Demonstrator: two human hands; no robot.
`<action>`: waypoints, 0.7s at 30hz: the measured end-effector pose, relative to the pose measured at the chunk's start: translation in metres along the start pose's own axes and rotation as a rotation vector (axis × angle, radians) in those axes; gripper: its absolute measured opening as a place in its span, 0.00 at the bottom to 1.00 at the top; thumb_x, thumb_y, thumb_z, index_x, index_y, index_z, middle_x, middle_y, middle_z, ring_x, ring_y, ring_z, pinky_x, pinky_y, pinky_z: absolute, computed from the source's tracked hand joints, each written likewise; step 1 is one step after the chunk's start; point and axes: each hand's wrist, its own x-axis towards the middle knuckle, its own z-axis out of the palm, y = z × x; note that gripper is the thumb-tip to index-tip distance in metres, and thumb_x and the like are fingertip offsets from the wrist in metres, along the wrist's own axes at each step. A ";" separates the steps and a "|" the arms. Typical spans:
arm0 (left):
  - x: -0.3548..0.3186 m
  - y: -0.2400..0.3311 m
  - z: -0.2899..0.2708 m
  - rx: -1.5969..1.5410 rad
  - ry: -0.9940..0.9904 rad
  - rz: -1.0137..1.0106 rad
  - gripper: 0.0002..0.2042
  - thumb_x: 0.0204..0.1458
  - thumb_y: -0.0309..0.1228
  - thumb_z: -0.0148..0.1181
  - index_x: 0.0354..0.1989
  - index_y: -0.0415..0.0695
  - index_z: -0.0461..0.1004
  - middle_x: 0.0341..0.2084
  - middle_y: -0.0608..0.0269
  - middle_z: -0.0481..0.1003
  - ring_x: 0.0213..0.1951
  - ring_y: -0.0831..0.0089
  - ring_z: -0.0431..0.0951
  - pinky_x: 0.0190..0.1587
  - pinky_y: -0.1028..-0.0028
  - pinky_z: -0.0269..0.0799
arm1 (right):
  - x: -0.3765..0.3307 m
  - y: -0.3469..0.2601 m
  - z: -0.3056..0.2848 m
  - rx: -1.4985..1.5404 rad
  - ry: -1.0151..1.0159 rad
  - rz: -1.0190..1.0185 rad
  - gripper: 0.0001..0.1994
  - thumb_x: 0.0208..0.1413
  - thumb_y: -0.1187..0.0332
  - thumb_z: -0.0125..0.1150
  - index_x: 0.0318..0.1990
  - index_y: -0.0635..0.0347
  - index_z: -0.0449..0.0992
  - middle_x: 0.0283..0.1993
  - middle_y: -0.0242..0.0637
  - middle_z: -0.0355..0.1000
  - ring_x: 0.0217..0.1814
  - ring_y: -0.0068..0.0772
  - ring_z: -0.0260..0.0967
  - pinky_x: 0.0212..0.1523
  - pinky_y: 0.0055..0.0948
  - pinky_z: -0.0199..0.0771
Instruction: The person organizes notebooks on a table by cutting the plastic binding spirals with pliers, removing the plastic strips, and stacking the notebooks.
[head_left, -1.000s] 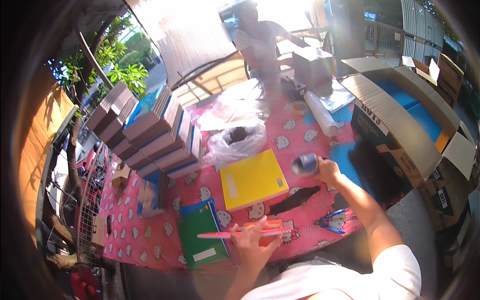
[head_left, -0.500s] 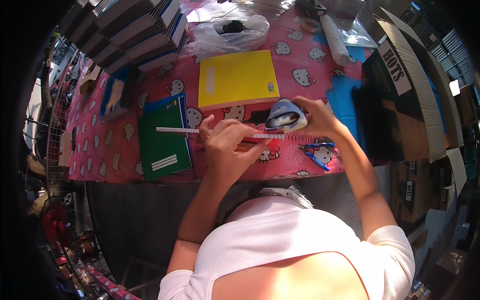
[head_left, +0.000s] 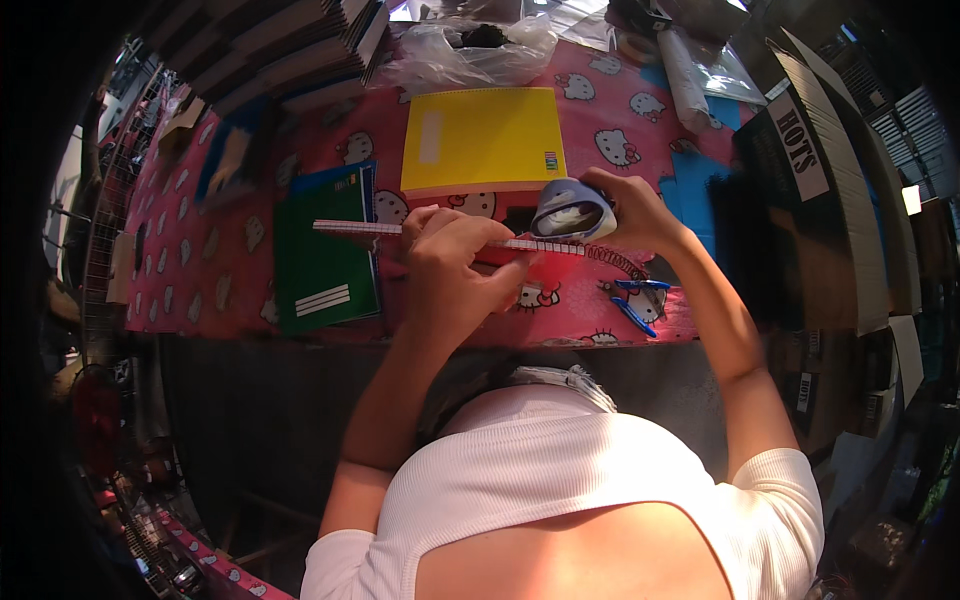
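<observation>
My left hand (head_left: 455, 268) is closed around a spiral notebook (head_left: 352, 228), holding it on edge so that its thin bound side faces up. A dark wire coil (head_left: 615, 260) runs along that side and sticks out past the notebook's right end. In my right hand (head_left: 640, 212) is a rounded blue-and-white handheld tool (head_left: 572, 210) with a loop-like opening, just above the coil. Whether the tool touches the coil I cannot tell. Small blue-handled cutting pliers (head_left: 636, 306) lie on the table beneath the coil's loose end.
A yellow notebook (head_left: 480, 140) lies ahead, and green notebooks (head_left: 325, 255) lie to the left. Stacked notebooks (head_left: 290, 50) rise at the far left, beside a plastic bag (head_left: 470, 60). At right stands an open cardboard box (head_left: 800, 200). The pink patterned tablecloth (head_left: 250, 290) covers the table.
The view has shifted slightly. The notebook's left end has tipped up, its coil end slopes down to the right, and the tool has turned a little in my right hand.
</observation>
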 end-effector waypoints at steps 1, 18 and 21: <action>-0.001 0.001 -0.001 -0.003 0.002 0.002 0.12 0.31 0.33 0.74 0.25 0.45 0.78 0.23 0.65 0.77 0.33 0.66 0.76 0.51 0.62 0.61 | -0.004 0.005 0.003 -0.003 0.002 0.001 0.27 0.30 0.75 0.71 0.46 0.61 0.73 0.40 0.35 0.74 0.44 0.25 0.71 0.46 0.25 0.70; -0.005 0.004 -0.012 0.049 -0.129 0.088 0.14 0.32 0.35 0.73 0.27 0.45 0.78 0.23 0.63 0.77 0.32 0.66 0.75 0.53 0.65 0.61 | -0.008 0.021 0.011 1.228 -0.138 -0.431 0.28 0.36 0.67 0.74 0.47 0.61 0.69 0.44 0.41 0.73 0.41 0.37 0.75 0.37 0.29 0.74; 0.003 0.002 -0.013 0.022 -0.074 0.011 0.15 0.30 0.35 0.73 0.27 0.44 0.77 0.22 0.63 0.77 0.31 0.66 0.75 0.52 0.64 0.62 | -0.012 0.016 0.020 0.325 0.045 -0.163 0.28 0.36 0.69 0.74 0.48 0.59 0.69 0.44 0.39 0.72 0.42 0.33 0.73 0.39 0.28 0.73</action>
